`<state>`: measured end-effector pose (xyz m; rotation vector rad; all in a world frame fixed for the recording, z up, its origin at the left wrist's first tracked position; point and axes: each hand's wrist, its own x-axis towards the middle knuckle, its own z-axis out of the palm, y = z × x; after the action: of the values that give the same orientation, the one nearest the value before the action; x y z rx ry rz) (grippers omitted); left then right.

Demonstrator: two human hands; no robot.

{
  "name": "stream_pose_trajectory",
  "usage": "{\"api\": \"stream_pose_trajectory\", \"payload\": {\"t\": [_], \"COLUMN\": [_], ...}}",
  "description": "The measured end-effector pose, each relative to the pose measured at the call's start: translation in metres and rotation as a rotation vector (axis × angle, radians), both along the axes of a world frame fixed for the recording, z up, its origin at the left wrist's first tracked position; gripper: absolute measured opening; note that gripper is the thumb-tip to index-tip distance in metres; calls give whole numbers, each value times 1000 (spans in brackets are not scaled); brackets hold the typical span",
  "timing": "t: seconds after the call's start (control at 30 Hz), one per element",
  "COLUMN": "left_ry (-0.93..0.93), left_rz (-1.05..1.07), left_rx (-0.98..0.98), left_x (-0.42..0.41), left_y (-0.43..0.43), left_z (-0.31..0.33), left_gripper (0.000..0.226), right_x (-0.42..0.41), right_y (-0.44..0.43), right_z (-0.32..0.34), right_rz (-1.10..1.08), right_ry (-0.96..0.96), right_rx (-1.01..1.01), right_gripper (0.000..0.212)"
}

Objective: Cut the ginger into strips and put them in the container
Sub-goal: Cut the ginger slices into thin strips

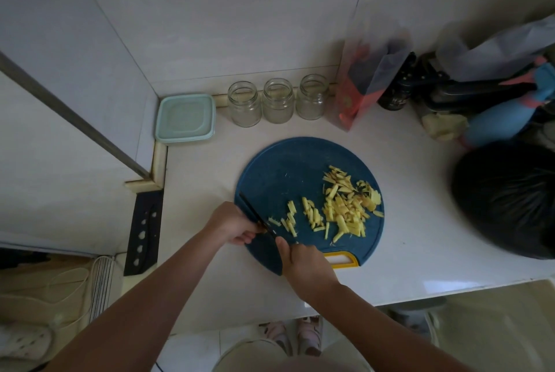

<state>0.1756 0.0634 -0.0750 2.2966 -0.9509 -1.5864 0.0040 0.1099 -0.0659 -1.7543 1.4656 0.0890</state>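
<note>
As left hand (pixel 237 224) pinches ginger (pixel 263 229), right hand (pixel 303 260) grips knife (pixel 256 214) beside cut strips (pixel 341 211).

Dim, flat indoor light with a cool grey cast; source hard to place. Soft glare patch on the white counter (pixel 432 284) near its front right edge. Shadows faint and diffuse. Strong wide-angle bending toward the edges: wall tiles (pixel 210 11) bowed, metal rail (pixel 69 113) slanted. Sharpest at centre, on ginger strips (pixel 339 209) and blue cutting board (pixel 282 179). Soft and smeared at right, on black bag (pixel 507 203) and plastic wrappers (pixel 495 47). Forearms (pixel 144 296) dark, underexposed near the lower edge.
</note>
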Motion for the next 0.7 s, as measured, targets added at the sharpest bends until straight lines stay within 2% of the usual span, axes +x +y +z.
{"api": "stream_pose_trajectory", "payload": {"t": [0.23,0.43,0.6,0.7], "left_ry": [-22,-35,-28,-18], "left_rz": [-46,-72,-29,9], "left_rx": [15,10,-17,-12], "left_x": [1,1,-1,-3], "left_y": [-5,-6,-1,3], "left_z": [-3,-3,-3,-1], "left_gripper": [15,9,22,26], "right_x": [16,31,26,15], "right_y": [-1,-13,-22,-16], "right_z": [-3,-2,-12,-15], "right_rz": [21,5,-126,-116], "right_ry": [147,152,85,63], "right_rx": [-60,-77,-42,-20], "right_gripper": [64,65,62,76]}}
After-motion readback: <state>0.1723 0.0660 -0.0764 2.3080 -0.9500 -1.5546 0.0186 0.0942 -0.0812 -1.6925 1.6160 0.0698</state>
